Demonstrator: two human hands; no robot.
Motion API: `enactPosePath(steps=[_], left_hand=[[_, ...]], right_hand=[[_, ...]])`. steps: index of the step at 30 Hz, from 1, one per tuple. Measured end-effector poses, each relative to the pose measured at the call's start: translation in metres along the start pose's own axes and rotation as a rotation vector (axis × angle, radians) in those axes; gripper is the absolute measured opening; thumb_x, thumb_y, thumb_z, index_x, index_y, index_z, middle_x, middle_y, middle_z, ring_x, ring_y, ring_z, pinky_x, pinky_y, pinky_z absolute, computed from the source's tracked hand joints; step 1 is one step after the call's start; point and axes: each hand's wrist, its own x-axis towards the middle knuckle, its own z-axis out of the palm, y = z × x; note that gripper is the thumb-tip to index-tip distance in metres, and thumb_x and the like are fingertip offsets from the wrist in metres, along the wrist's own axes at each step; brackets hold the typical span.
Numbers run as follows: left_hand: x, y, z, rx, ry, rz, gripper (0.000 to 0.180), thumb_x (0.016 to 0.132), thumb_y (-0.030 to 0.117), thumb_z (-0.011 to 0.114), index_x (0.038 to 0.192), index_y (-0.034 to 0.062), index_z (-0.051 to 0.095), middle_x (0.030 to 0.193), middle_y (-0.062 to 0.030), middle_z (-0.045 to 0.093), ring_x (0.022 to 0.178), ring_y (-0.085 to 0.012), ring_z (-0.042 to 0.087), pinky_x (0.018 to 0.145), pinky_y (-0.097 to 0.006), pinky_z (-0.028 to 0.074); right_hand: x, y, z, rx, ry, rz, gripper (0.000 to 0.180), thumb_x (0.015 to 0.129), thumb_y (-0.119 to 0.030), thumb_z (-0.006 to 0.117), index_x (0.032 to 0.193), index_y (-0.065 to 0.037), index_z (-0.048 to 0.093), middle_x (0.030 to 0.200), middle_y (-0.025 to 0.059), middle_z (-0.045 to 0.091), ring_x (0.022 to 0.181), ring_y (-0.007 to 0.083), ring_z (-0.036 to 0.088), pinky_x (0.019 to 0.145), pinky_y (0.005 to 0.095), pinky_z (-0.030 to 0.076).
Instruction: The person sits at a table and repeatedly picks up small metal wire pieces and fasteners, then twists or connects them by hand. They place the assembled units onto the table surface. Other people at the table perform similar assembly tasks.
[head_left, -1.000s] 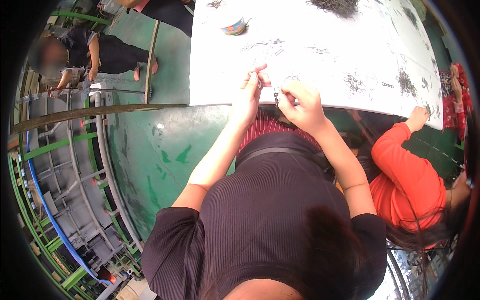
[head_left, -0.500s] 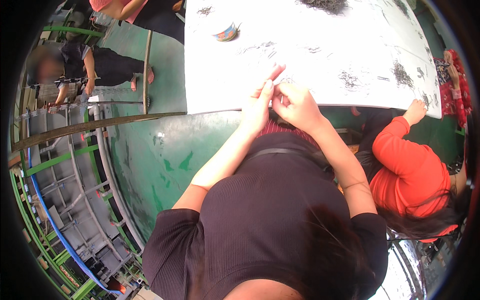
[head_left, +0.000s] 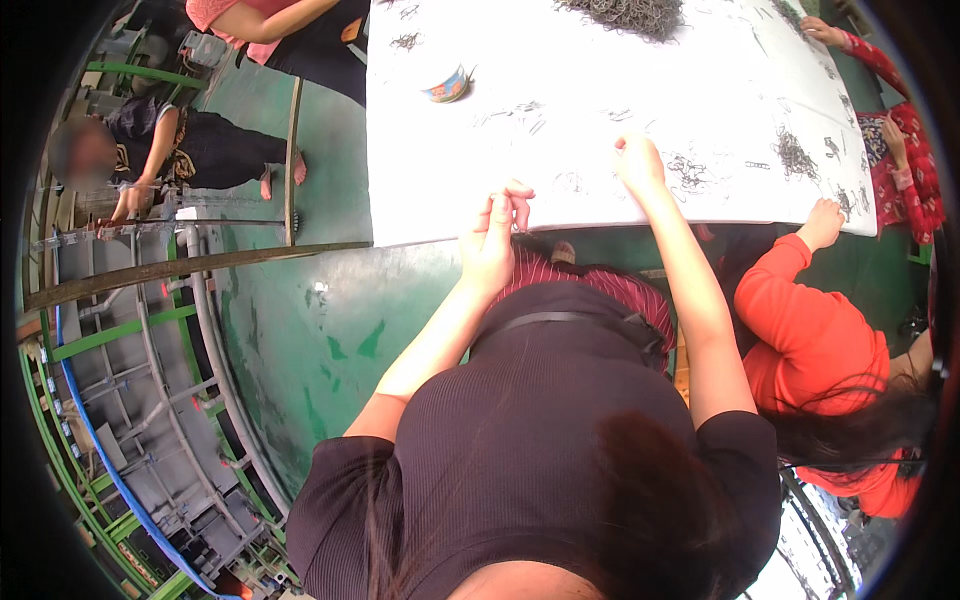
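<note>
My left hand (head_left: 490, 240) is held at the near edge of the white table (head_left: 430, 190), thumb against its bent fingers; whatever it pinches is too small to make out. Farther right, my right hand (head_left: 640, 165) reaches over the tabletop with its fingers curled together, and I cannot see what is in them. Just beyond its fingertips lie a few thin dark wire-like pieces (head_left: 622, 117). A loose cluster of the same pieces (head_left: 688, 170) is to its right, and more lie scattered ahead of my left hand.
A big dark heap of thin pieces (head_left: 640, 15) is at the table's far side. A small colourful bowl-like container (head_left: 447, 86) stands at left. A person in an orange-red top (head_left: 820, 310) works close on my right. Others are around the table; pipes and frames (head_left: 150, 350) stand left.
My hands have come apart. The right hand has moved right over the tabletop, while the left has dropped back toward me. A patterned sleeve and hand now show at the far right.
</note>
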Motion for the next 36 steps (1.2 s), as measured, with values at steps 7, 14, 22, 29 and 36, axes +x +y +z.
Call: enactPosePath(steps=[7, 14, 22, 29, 36], left_hand=[[0.008, 0.008, 0.008, 0.077, -0.055, 0.017, 0.031, 0.094, 0.022, 0.033, 0.104, 0.001, 0.053, 0.072, -0.0017, 0.049, 0.077, -0.0114, 0.048, 0.088, -0.031, 0.034], [0.009, 0.001, 0.01, 0.11, -0.09, 0.175, 0.032, 0.093, 0.023, 0.032, 0.111, 0.0025, 0.05, 0.08, -0.0113, 0.061, 0.087, -0.0193, 0.056, 0.089, -0.039, 0.034], [0.008, 0.003, 0.009, 0.066, -0.167, 0.156, 0.033, 0.093, 0.023, 0.034, 0.111, 0.0006, 0.05, 0.077, -0.0128, 0.062, 0.092, -0.0244, 0.057, 0.089, -0.041, 0.035], [0.006, -0.003, 0.014, 0.042, -0.063, 0.107, 0.033, 0.092, 0.018, 0.036, 0.115, -0.0019, 0.049, 0.105, -0.0152, 0.059, 0.104, -0.0204, 0.051, 0.093, -0.033, 0.035], [0.01, -0.008, 0.018, -0.01, 0.003, 0.01, 0.035, 0.092, 0.019, 0.038, 0.12, -0.0006, 0.045, 0.118, -0.0152, 0.05, 0.11, -0.0196, 0.047, 0.095, -0.033, 0.033]], right_hand=[[0.023, 0.002, -0.009, -0.041, -0.177, -0.136, 0.015, 0.076, -0.014, 0.051, 0.068, -0.002, 0.049, 0.061, 0.0117, 0.054, 0.049, 0.0201, 0.049, 0.047, 0.0332, 0.04], [-0.01, -0.024, -0.058, 1.071, -0.441, 0.186, 0.007, 0.081, -0.01, 0.043, 0.076, -0.006, 0.046, 0.058, -0.0001, 0.047, 0.043, 0.0035, 0.033, 0.038, 0.0193, 0.027], [-0.002, 0.001, -0.05, 0.411, -0.233, 0.117, 0.008, 0.078, -0.006, 0.044, 0.072, -0.005, 0.049, 0.057, 0.0053, 0.053, 0.043, 0.0042, 0.04, 0.039, 0.0194, 0.032], [-0.045, -0.07, -0.077, 1.209, -0.451, -0.059, 0.005, 0.077, -0.004, 0.045, 0.074, -0.001, 0.047, 0.061, 0.0088, 0.054, 0.04, 0.0042, 0.037, 0.036, 0.0186, 0.032], [-0.082, -0.135, -0.072, 1.08, -0.376, -0.211, 0.005, 0.077, 0.001, 0.047, 0.076, 0.001, 0.051, 0.066, 0.0068, 0.056, 0.046, 0.0028, 0.044, 0.04, 0.0162, 0.036]])
